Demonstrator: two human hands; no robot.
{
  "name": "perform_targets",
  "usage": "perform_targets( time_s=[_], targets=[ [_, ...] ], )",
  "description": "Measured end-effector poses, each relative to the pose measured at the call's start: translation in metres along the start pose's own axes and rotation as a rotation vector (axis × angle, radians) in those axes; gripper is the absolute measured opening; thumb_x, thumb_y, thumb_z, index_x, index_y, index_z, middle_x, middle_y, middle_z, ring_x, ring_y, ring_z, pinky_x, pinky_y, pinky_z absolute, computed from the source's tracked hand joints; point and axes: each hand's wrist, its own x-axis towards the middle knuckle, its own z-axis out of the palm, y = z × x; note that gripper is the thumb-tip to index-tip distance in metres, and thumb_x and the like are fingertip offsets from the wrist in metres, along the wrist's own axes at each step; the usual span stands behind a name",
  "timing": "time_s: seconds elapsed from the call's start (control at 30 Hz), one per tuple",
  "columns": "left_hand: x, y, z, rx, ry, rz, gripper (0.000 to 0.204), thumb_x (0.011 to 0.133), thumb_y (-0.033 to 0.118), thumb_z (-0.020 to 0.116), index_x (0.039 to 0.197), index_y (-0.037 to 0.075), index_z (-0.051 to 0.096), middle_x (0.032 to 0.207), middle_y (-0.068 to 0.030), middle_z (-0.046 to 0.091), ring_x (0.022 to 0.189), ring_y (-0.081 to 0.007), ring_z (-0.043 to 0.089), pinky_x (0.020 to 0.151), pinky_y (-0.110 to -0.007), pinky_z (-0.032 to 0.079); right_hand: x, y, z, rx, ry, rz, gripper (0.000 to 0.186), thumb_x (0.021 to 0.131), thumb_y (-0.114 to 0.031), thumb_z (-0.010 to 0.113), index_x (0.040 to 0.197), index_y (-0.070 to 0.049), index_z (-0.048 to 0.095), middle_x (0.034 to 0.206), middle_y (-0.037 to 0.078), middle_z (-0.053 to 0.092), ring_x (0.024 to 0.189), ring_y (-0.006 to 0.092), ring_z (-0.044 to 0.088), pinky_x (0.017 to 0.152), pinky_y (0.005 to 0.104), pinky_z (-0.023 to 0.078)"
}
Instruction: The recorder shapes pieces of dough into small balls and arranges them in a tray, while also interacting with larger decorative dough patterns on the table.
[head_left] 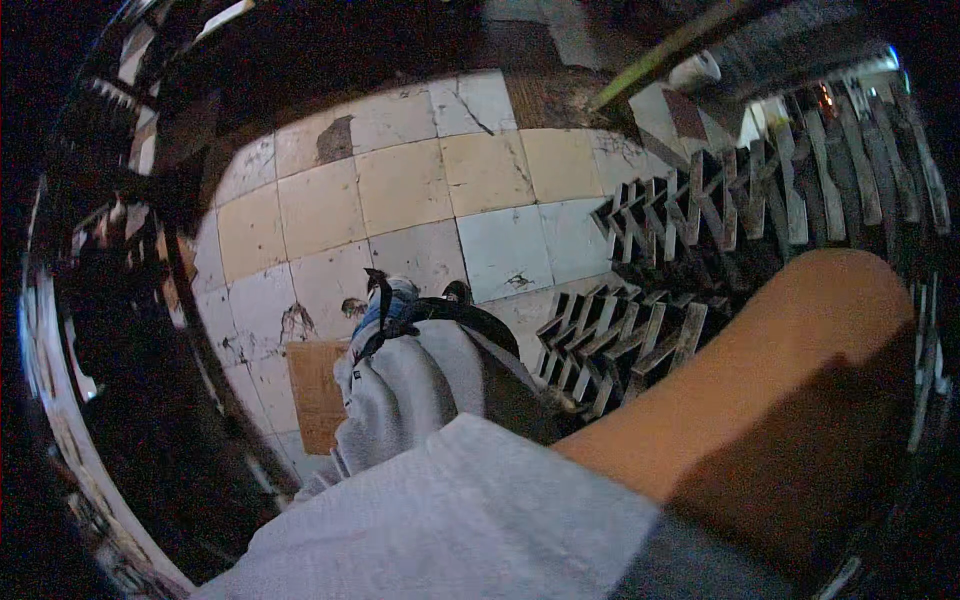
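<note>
Neither of my hands shows. My bare right arm (740, 400) reaches out to the right from a grey sleeve (560, 500), and its far end looks like a bent elbow. What the right hand holds or touches is hidden. Just beyond this arm stand stacked V-shaped metal pieces (650, 225), set in nested rows. A second, lower row of metal pieces (620, 340) lies closer to my legs. My left arm is out of the picture.
Below me is a cracked tile floor (400, 190). A brown flat board (315, 395) lies beside my grey trousers (420, 370). A greenish bar (660, 60) slants across the upper right, near a pale cylinder (695, 70). Dark frames (180, 300) line the left.
</note>
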Motion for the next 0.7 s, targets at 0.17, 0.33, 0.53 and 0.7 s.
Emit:
perform_targets(
  time_s=[0.17,0.33,0.53,0.7],
  targets=[
    [-0.006,0.004,0.011,-0.015,0.003,0.06,0.038,0.09,0.032,0.053,0.112,0.001,0.055,0.107,-0.013,0.06,0.091,-0.0237,0.058,0.079,-0.037,0.045,0.028,-0.034,-0.021,0.09,0.002,-0.105,0.041,0.08,-0.032,0.057,0.104,0.001,0.057,0.096,0.014,0.06,0.09,0.0257,0.058,0.083,0.0348,0.045],
    [-0.057,0.018,0.008,-0.01,0.061,0.118,0.039,0.09,0.033,0.053,0.112,0.001,0.056,0.106,-0.0128,0.061,0.09,-0.0233,0.058,0.079,-0.037,0.045,0.073,-0.112,-0.029,0.218,-0.007,-0.255,0.043,0.08,-0.034,0.056,0.104,0.001,0.057,0.094,0.014,0.061,0.088,0.0255,0.058,0.082,0.035,0.046],
    [-0.175,0.04,0.004,0.061,0.196,0.11,0.04,0.09,0.033,0.053,0.112,0.001,0.057,0.106,-0.0125,0.061,0.088,-0.0228,0.058,0.079,-0.037,0.045,0.111,-0.252,-0.024,0.473,0.021,-0.456,0.044,0.08,-0.037,0.055,0.103,0.001,0.058,0.091,0.014,0.062,0.086,0.0253,0.059,0.081,0.0352,0.046],
    [-0.323,0.054,-0.001,0.157,0.316,-0.009,0.04,0.09,0.034,0.053,0.112,0.0,0.058,0.105,-0.0123,0.062,0.087,-0.0224,0.059,0.078,-0.038,0.045,0.115,-0.4,0.001,0.764,0.095,-0.581,0.046,0.08,-0.039,0.054,0.103,0.001,0.059,0.089,0.014,0.062,0.084,0.0251,0.059,0.079,0.0354,0.047]
  ],
)
